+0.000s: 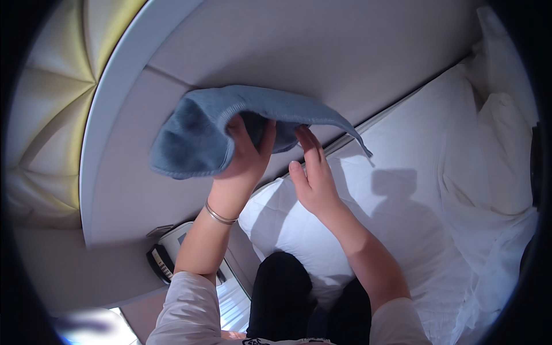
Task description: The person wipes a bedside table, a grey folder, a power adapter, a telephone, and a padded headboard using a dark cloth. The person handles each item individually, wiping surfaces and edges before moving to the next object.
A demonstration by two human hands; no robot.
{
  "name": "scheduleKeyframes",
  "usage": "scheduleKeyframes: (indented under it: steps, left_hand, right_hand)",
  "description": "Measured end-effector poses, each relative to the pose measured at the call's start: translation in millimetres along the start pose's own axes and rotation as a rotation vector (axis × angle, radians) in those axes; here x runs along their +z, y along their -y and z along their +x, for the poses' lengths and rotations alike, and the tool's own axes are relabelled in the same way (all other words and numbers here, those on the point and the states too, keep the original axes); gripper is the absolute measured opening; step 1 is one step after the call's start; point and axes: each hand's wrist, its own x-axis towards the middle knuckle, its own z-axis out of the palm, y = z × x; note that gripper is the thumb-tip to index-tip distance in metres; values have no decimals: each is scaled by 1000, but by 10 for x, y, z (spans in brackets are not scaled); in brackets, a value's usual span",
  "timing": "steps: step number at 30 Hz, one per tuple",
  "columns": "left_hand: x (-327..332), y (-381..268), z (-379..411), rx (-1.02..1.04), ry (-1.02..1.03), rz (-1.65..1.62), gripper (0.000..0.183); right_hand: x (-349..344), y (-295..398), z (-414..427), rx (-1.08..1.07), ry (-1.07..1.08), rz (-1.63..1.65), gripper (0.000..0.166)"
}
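Observation:
A blue-grey microfiber cloth (194,133) hangs over my left hand (248,159), bunched on the left and trailing to a thin corner on the right. My left palm and some fingers are inside its fold, and part of the fingers is hidden. My right hand (317,183) is just right of it, thumb and fingers apart. Its fingertips reach the cloth's lower edge; whether they touch it I cannot tell. Behind the cloth stands a smooth grey upholstered headboard panel (310,47).
A bed with a white quilted cover (401,250) lies below and to the right, my knees (282,289) on it. White bedding (500,172) is rumpled at the right. Lower left, a telephone (160,263) sits beside the bed. A yellowish tufted panel (56,103) borders the headboard.

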Motion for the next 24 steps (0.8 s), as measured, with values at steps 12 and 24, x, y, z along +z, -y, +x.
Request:
scheduleKeyframes:
  steps: [12, 24]
  left_hand:
    - [1484, -76, -1339, 194, 382, -261, 25]
    - [1451, -295, -1141, 54, 1064, -362, 43]
  right_hand:
    - [61, -633, -644, 450, -87, 197, 47]
    - [-48, -895, -856, 379, -31, -113, 38]
